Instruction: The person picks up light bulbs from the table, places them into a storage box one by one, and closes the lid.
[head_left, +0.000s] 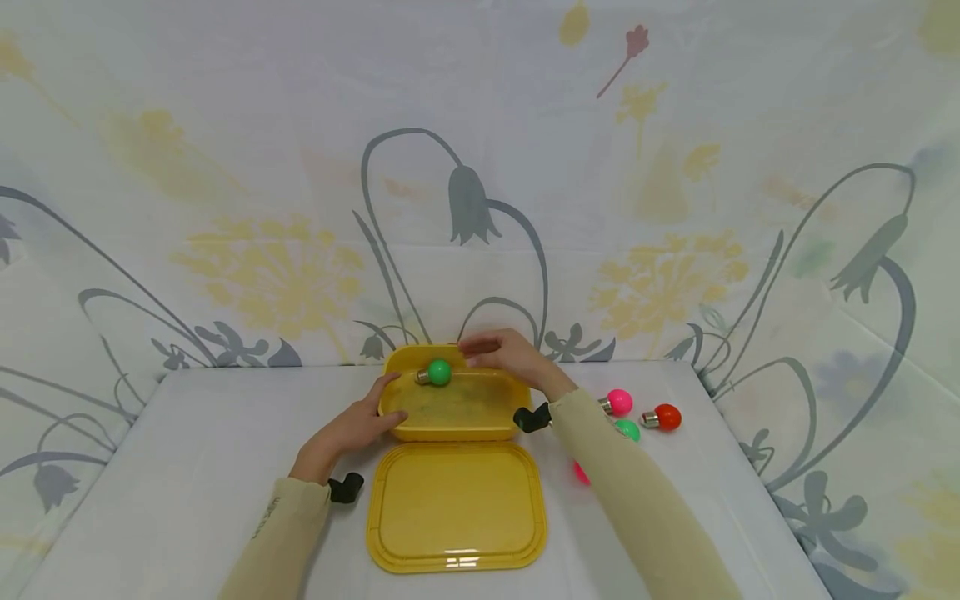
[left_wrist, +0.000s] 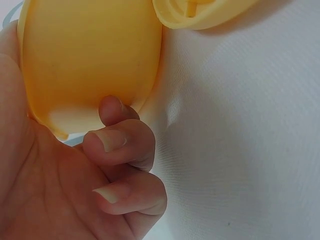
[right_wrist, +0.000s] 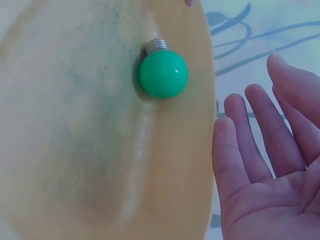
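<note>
A yellow plastic box [head_left: 472, 408] stands at the middle of the table, its inside facing up. One green light bulb [head_left: 438, 372] with a metal screw base lies in it, near the far wall; the right wrist view shows this bulb [right_wrist: 163, 73] close up. My left hand [head_left: 352, 429] grips the box's left end; in the left wrist view several fingers [left_wrist: 120, 142] curl beside the box's outer wall [left_wrist: 95, 55]. Over the box's far right rim, my right hand [head_left: 512, 357] has its fingers extended and holds nothing.
A yellow lid [head_left: 457, 508] lies in front of the box. To the right, partly behind my right sleeve [head_left: 630, 492], lie a pink bulb [head_left: 620, 402], a red bulb [head_left: 667, 417], a green bulb [head_left: 628, 429] and another pink one [head_left: 581, 473]. A flowered cloth [head_left: 465, 275] hangs behind.
</note>
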